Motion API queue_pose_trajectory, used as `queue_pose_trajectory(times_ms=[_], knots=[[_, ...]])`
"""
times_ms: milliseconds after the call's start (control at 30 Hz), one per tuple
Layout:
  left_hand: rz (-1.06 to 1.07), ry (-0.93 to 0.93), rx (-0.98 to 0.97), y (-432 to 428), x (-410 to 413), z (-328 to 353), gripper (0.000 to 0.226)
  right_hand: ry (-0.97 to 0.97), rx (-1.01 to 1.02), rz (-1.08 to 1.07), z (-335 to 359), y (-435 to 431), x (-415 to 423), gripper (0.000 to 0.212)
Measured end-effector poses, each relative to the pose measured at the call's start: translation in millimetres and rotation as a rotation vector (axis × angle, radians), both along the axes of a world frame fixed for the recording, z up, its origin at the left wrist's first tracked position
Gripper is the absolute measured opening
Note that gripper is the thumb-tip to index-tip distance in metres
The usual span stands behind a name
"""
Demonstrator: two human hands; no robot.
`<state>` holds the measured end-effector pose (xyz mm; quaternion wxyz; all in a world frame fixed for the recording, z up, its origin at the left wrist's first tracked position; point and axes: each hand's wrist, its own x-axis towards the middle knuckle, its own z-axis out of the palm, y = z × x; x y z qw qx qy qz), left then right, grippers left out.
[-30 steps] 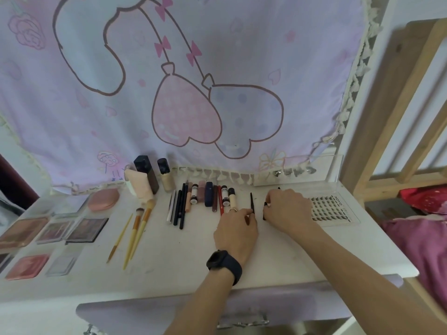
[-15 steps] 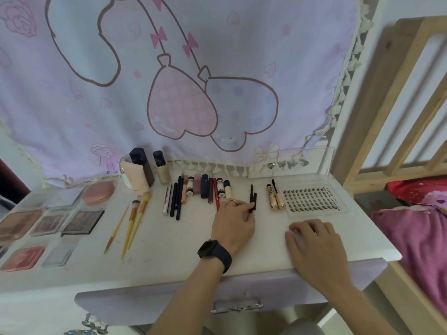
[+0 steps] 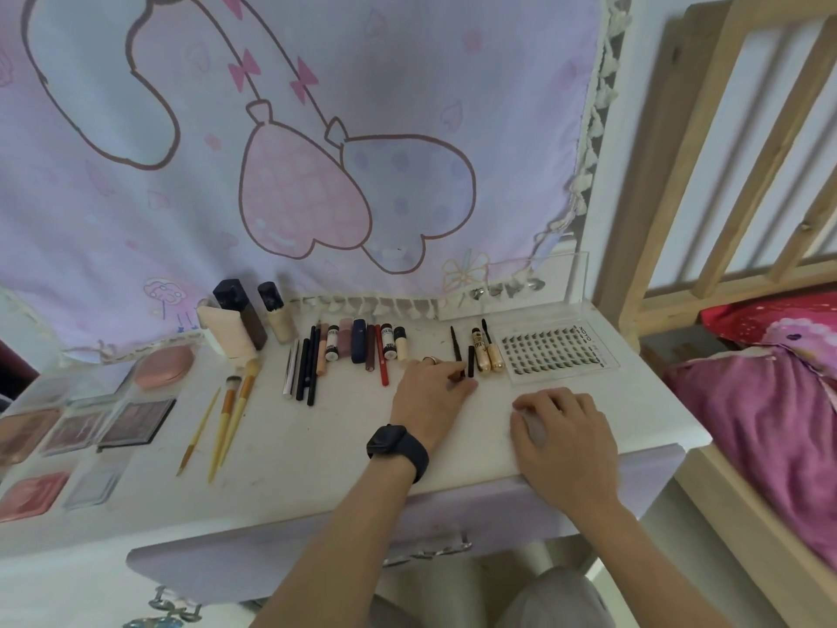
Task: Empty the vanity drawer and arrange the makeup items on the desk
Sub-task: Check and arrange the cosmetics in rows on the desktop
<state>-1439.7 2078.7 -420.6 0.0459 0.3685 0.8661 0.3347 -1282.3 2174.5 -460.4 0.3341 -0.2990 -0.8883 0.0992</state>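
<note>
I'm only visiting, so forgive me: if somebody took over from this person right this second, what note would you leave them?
Left hand: fingertips at the near end of a thin black wand; whether it pinches or just nudges is unclear.
Right hand: rests open on the desk, holding nothing.
Done: palettes at the left, then brushes, a row of pencils and tubes, gold mascaras and a lash tray at the far right.
Left: line the wand up with the row, then check the drawer, whose inside is out of view.
</note>
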Motion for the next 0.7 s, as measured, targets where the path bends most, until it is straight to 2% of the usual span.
queue_pose_trajectory(times_ms=[700], knots=[[0.075,0.003,0.052,12.0,12.3,-9.9,0.029,-0.017,-0.001,-0.022,-4.8,2.2,0.1,0.012]])
